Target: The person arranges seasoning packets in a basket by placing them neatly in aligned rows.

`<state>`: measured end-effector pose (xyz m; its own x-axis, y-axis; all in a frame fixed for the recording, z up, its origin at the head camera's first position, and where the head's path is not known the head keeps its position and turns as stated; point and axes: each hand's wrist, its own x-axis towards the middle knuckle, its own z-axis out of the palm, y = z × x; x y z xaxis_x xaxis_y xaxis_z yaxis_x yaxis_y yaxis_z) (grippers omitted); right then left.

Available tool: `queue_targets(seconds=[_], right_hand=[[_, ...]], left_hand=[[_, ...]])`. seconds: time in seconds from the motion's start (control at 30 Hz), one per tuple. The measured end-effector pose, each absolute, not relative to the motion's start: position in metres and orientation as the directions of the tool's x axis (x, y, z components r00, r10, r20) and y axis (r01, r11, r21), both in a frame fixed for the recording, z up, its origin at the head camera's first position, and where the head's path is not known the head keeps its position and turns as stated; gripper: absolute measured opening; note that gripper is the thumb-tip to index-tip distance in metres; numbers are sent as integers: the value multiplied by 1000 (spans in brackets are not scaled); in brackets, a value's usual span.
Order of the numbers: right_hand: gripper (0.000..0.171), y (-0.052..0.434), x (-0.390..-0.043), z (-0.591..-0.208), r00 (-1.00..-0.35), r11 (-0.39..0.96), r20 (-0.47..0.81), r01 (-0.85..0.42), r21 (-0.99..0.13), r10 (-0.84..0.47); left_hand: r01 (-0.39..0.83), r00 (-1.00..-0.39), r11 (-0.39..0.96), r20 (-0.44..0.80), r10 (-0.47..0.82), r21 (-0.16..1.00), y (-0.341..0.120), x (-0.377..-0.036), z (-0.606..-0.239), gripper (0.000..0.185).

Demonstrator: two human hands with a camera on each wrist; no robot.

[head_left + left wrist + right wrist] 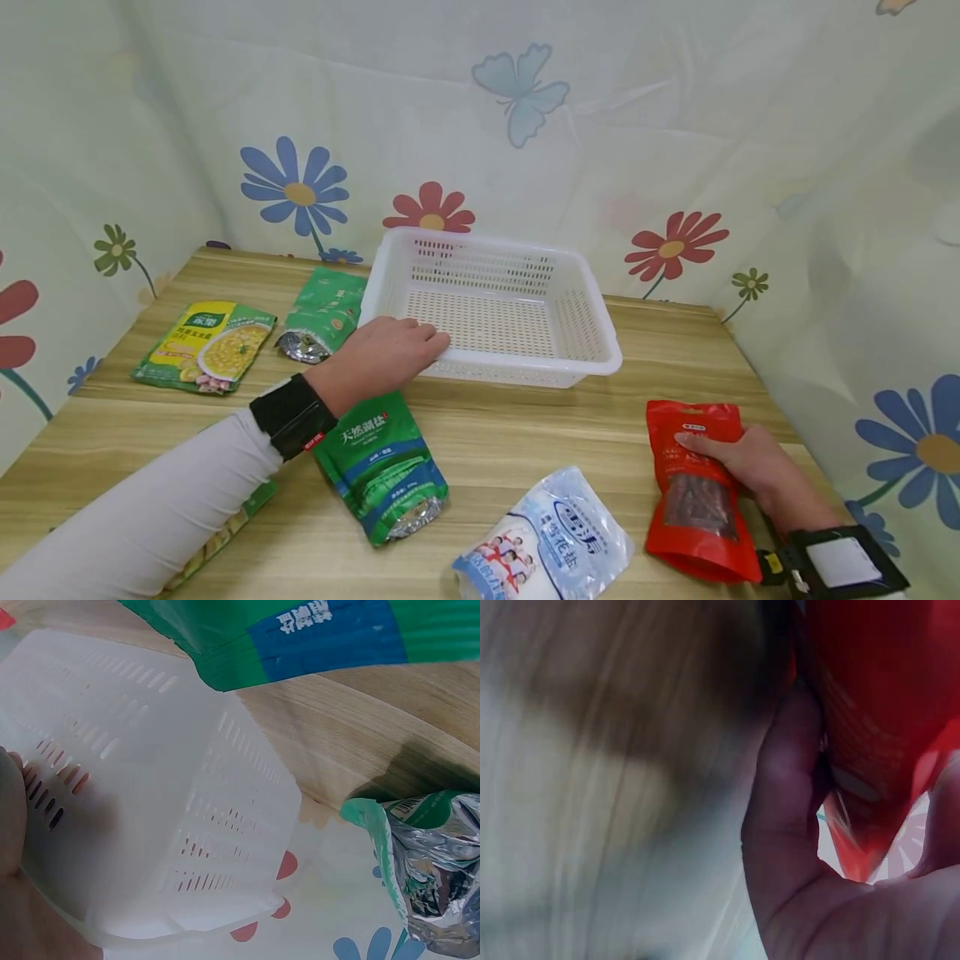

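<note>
My left hand (382, 354) grips the white basket (517, 365), likely steadying it; my right hand (753, 468) pinches the red pouch (701, 504) up top, near the bench's (675, 350) right edge.

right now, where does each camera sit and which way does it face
Head: on the head, facing forward and down over the table; left hand, left sleeve and right hand show.
Left wrist: on that wrist, facing the basket; part of that hand shows.
Right wrist: on that wrist, facing the red pouch; part of that hand shows.
Head and left wrist share the basket.
</note>
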<state>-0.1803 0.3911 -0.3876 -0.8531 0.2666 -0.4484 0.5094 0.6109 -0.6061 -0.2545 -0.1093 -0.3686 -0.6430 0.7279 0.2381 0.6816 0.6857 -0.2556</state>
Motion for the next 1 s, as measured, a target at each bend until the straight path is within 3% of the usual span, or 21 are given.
queue_targets(seconds=[0.23,0.4,1.0], right_hand=[[104,387,-178,-389,-860,621,-429,501,-603,276],[100,386,-177,-389,-860,589,-437,502,-633,263],[97,385,-175,-383,-854,377,-478,520,-766,206]], left_hand=[[680,-648,687,227,727,-257,-109,-254,-368,23],[684,-643,684,234,730,-254,-109,-254,-368,22],[680,-649,688,228,726,-254,-109,-253,-367,24]])
